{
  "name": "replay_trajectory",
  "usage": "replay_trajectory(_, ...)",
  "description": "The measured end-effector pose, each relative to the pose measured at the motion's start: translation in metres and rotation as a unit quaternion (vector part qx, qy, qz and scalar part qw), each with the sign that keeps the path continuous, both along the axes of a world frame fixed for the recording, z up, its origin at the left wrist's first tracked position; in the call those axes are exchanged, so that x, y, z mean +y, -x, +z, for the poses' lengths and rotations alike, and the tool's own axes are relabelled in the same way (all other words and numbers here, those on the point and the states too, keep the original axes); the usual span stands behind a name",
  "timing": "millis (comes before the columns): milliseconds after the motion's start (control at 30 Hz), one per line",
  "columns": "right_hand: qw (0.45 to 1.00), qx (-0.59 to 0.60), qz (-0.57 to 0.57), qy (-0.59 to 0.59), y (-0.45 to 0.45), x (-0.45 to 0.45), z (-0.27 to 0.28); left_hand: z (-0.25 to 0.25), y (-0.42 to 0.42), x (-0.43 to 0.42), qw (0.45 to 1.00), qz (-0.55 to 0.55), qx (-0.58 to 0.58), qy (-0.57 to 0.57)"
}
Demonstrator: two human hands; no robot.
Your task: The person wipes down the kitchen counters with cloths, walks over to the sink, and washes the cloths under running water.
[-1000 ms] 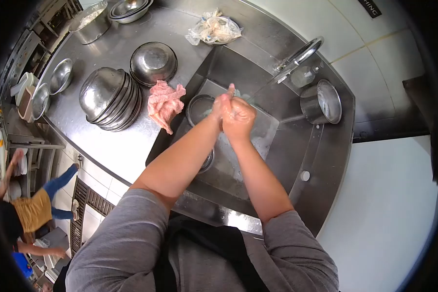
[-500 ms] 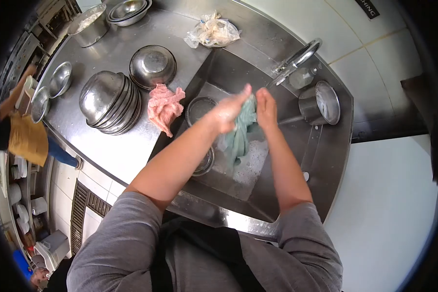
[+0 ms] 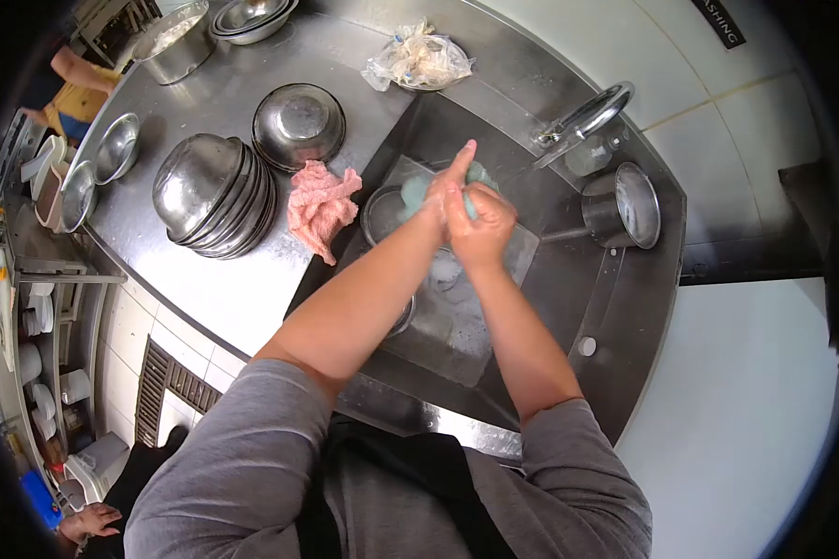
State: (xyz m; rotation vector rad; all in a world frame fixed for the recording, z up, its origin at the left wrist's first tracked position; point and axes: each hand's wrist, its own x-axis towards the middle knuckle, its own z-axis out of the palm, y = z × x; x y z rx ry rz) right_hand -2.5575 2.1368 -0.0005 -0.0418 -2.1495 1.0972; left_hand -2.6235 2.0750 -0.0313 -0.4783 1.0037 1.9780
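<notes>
While squeezing a wet, pale green cloth [image 3: 415, 194] between left hand [image 3: 438, 197] and right hand [image 3: 481, 224], with fingers together and clamped on bunched folds, could easily lose hold through soapy slipperiness. Cannot tell the exact grip underneath. Held above the grey metal sink [image 3: 559, 289], so likely to land in white suds [image 3: 466, 333] if dropped. With too sudden a twist, could splash foam outward or bang knuckles against the round dark metal bowl [image 3: 382, 222] below, because of close quarters. Beside the basin, could also drag the crumpled pink cloth [image 3: 322, 207] over the edge with a wide swing of the left forearm. On the opposite side, might tip the steel saucepan [image 3: 609, 212] by catching its long handle [image 3: 567, 235], jutting toward the basin. Farther across the counter [image 3: 224, 303], could topple the leaning stack of shiny steel bowls [image 3: 199, 186] by bumping the counter hard, given such a lopsided pile.
</notes>
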Motion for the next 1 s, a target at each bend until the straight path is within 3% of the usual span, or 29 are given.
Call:
replay_trajectory(33,0.997,0.018,-0.003,-0.078,-0.002,-0.008,0.000,-0.004,-0.009,0.007,1.000,-0.001,-0.002,0.003)
replay_trajectory(67,0.995,0.041,-0.086,-0.040,0.013,0.005,-0.007,-0.011,-0.024,0.018,0.996,-0.006,0.071,0.049)
replay_trajectory(100,0.995,0.044,-0.084,-0.039,0.022,0.022,-0.009,-0.016,-0.031,0.024,0.985,-0.008,0.146,0.093)
replay_trajectory(167,0.957,-0.052,-0.168,0.229,0.028,0.039,0.003,-0.013,-0.036,0.022,0.988,-0.052,0.118,0.090)
replay_trajectory(233,0.965,-0.045,-0.179,0.185,0.008,0.007,-0.005,-0.012,-0.030,0.017,0.988,-0.093,0.089,0.082)
replay_trajectory(300,0.998,0.004,-0.070,0.008,-0.016,-0.029,-0.013,-0.020,-0.023,0.003,0.995,-0.048,0.081,0.034)
replay_trajectory(433,0.981,-0.088,-0.170,0.022,0.011,0.048,-0.036,-0.014,-0.035,0.014,0.994,-0.078,0.048,-0.058)
replay_trajectory(467,0.979,-0.132,-0.146,0.057,0.015,0.074,-0.042,0.020,-0.034,0.005,0.989,-0.131,0.059,-0.014)
replay_trajectory(500,0.973,-0.173,-0.120,0.090,0.020,0.086,-0.043,0.021,-0.028,0.003,0.990,-0.129,0.062,-0.014)
replay_trajectory(533,0.974,-0.174,-0.117,0.089,0.016,0.085,-0.038,0.021,-0.022,0.001,0.985,-0.109,0.097,-0.094)
replay_trajectory(567,0.948,-0.274,0.006,0.163,0.005,0.081,-0.026,0.020,-0.019,-0.002,0.972,-0.087,0.131,-0.174)
replay_trajectory(600,0.893,-0.364,0.128,0.233,-0.005,0.077,-0.013,0.019,-0.016,-0.008,0.972,-0.085,0.130,-0.174)
replay_trajectory(633,0.893,-0.363,0.128,0.233,-0.014,0.077,0.003,0.020,-0.012,-0.018,0.945,-0.140,0.269,-0.123)
replay_trajectory(700,0.842,-0.441,0.216,0.222,-0.029,0.088,0.029,0.020,-0.005,-0.040,0.821,-0.236,0.520,-0.011)
replay_trajectory(733,0.842,-0.441,0.217,0.222,-0.028,0.097,0.027,0.019,-0.001,-0.047,0.724,-0.328,0.586,0.155)
replay_trajectory(767,0.868,-0.318,0.210,0.318,-0.027,0.107,0.022,0.017,-0.001,-0.049,0.723,-0.329,0.587,0.154)
replay_trajectory(800,0.873,-0.185,0.198,0.405,-0.026,0.115,0.016,0.014,-0.003,-0.049,0.798,-0.313,0.503,0.108)
replay_trajectory(833,0.874,-0.184,0.196,0.404,-0.024,0.105,0.009,0.008,-0.006,-0.047,0.862,-0.293,0.410,0.059)
replay_trajectory(867,0.945,-0.121,0.048,0.301,-0.019,0.081,-0.001,-0.011,-0.011,-0.033,0.897,-0.217,0.383,0.027)
replay_trajectory(900,0.976,-0.053,-0.100,0.185,-0.015,0.063,-0.008,-0.017,-0.014,-0.018,0.898,-0.216,0.383,0.028)
replay_trajectory(933,0.976,-0.054,-0.098,0.186,-0.010,0.056,-0.011,-0.020,-0.018,-0.004,0.963,-0.109,0.240,0.048)
replay_trajectory(967,0.975,-0.065,-0.112,0.178,-0.004,0.050,-0.013,-0.008,-0.021,-0.003,0.994,0.003,0.089,0.067)
replay_trajectory(1000,0.974,-0.078,-0.128,0.169,0.001,0.046,-0.014,0.002,-0.026,-0.009,0.990,-0.032,0.129,0.055)
